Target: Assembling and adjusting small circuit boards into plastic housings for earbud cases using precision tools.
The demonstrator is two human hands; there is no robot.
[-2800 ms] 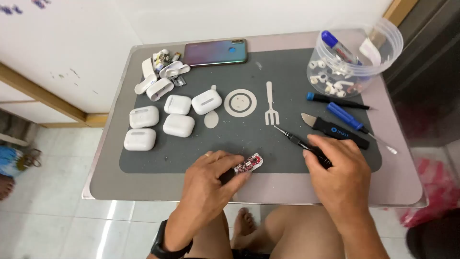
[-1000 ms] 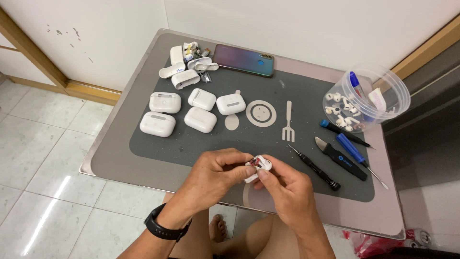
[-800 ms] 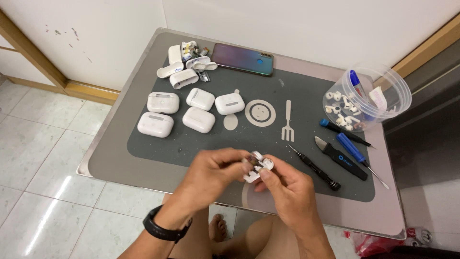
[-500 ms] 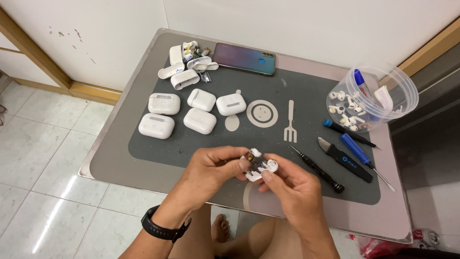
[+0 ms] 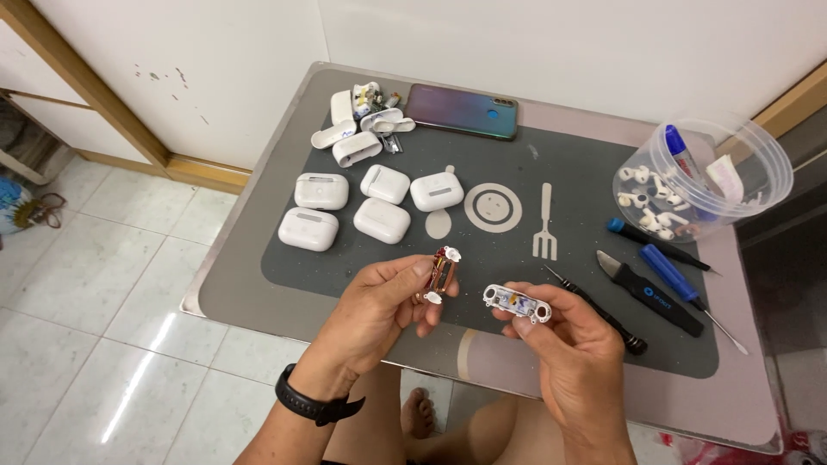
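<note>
White floor tiles show under the bench (image 5: pixel 258 293), and just in front of its grey mat (image 5: pixel 568 258) the left hand (image 5: pixel 379 310) pinches a small circuit part (image 5: pixel 441 274) while the right hand (image 5: pixel 568 344) pinches a white frame piece (image 5: pixel 517 303), held apart, likely mid-inspection.

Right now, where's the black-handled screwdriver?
In the head view, the black-handled screwdriver lies on the dark mat, just right of the right hand, left of the black pry tool.
</note>
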